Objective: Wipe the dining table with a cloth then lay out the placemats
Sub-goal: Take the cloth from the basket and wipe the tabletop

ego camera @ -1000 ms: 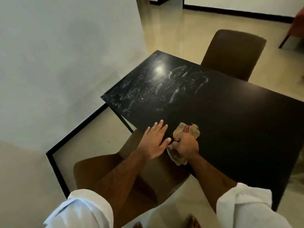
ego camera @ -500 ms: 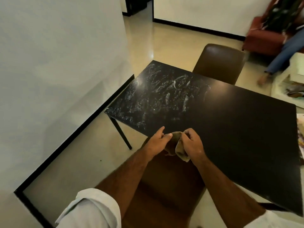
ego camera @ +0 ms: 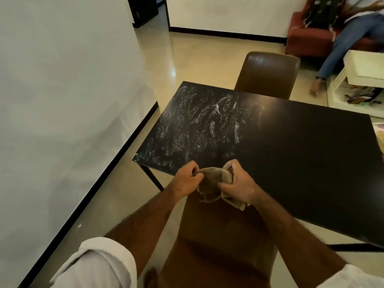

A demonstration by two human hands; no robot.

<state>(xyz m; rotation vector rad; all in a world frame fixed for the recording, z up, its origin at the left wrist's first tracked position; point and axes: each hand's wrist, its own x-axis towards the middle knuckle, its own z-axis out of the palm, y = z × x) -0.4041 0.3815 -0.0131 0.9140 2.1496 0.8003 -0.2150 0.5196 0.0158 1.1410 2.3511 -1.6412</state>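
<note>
**Refold the cloth before the next pass**

The fingers (ego camera: pixel 194 169) of both hands are curled and pinching the tan cloth (ego camera: pixel 213 179). The left hand (ego camera: pixel 188 176) holds its left edge and the right hand (ego camera: pixel 239 185) bunches the other side. The cloth is held at the near edge of the black tabletop (ego camera: pixel 291 152), above the brown chair (ego camera: pixel 218 235). Fold it to a flat, clean face, then press overlapping strokes across the white smears (ego camera: pixel 203 121) at the far left.

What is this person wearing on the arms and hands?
The left hand and right hand are ungloved; no watch or ring shows. The left sleeve and right sleeve are white and loose, ending near the elbows.
</note>
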